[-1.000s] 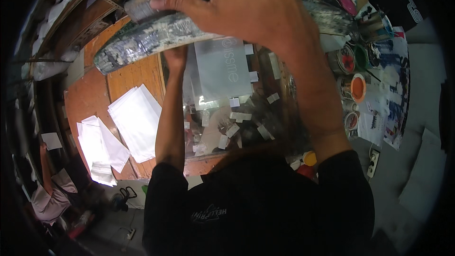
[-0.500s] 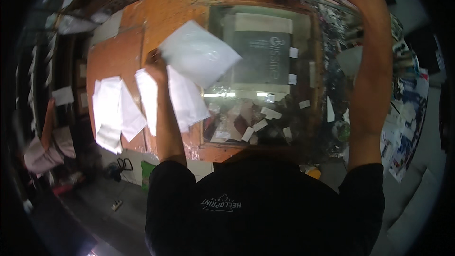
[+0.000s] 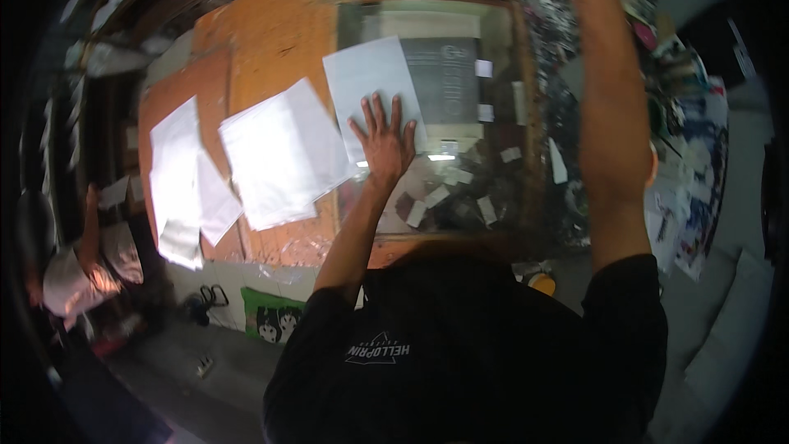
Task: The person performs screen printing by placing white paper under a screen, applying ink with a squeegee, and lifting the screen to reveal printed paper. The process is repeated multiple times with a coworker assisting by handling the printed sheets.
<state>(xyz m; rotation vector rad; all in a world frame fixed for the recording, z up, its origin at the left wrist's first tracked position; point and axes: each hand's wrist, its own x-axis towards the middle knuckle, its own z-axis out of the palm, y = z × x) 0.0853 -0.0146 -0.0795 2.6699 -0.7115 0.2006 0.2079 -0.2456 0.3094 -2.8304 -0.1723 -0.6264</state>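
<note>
My left hand lies flat with fingers spread on the lower part of a white sheet. That sheet rests on a glass pane, overlapping the left side of a dark grey rectangle with pale lettering. Directly left of the sheet is a stack of white sheets on the orange wooden board. Another loose group of white sheets sits farther left. My right forearm stretches up along the right side, and its hand is cut off by the top edge.
Small white paper pieces lie about the pane's near part. A stained, cluttered strip borders the right side. Another person is at the far left. A green bag stands below the table's near edge.
The white sheet, earlier lifted at its left edge by my left hand, now lies flat on the glass. My left hand has moved right and spread over it. The view has shifted slightly.
</note>
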